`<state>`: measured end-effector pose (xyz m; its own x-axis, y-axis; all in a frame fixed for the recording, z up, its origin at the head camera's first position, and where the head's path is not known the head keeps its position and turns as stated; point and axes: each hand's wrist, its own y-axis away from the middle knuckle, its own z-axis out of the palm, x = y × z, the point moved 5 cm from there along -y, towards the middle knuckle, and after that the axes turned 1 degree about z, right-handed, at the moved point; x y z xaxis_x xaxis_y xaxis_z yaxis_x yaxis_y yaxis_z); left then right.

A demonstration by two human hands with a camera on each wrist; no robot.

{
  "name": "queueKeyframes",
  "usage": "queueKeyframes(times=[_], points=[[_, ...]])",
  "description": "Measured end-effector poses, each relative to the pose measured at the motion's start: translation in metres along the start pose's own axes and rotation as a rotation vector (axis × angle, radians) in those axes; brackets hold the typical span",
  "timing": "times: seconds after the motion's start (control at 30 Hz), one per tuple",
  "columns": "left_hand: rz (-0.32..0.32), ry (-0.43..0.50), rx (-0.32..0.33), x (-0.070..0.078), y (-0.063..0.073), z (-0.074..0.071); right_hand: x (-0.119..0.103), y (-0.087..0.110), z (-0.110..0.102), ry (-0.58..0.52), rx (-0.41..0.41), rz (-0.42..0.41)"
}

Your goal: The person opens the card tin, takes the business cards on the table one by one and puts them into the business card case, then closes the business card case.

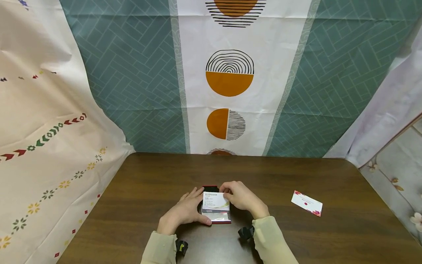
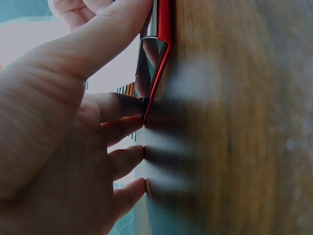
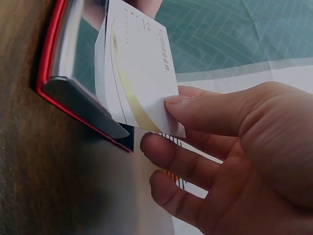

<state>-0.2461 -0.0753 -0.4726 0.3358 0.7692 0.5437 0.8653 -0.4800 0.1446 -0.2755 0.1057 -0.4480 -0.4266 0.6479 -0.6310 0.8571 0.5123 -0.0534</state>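
Observation:
A business card case (image 1: 215,217) with red edges and shiny silver metal lies on the table in front of me, its dark lid tipped back on the far side. My left hand (image 1: 186,211) holds the case along its left side, thumb at the near corner and index finger by the lid. In the left wrist view the other fingertips rest on the table. My right hand (image 1: 242,198) pinches the corner of a white business card (image 3: 142,73) between thumb and index finger. The card, printed with a gold curve, is tilted over the case, and another white edge shows behind it.
A white card with red floral corners (image 1: 306,202) lies on the right part of the brown wooden table (image 1: 158,172). Patterned cloths hang behind the table and at both sides. A black strap (image 1: 245,233) is on the right wrist.

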Motion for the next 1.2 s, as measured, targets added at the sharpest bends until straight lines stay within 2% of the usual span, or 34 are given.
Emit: queueKeyframes(times=[1.2], points=[[-0.007, -0.023, -0.008, -0.0008, -0.0002, 0.0004, 0.0016, 0.0004, 0.0057, 0.002, -0.084, 0.029]])
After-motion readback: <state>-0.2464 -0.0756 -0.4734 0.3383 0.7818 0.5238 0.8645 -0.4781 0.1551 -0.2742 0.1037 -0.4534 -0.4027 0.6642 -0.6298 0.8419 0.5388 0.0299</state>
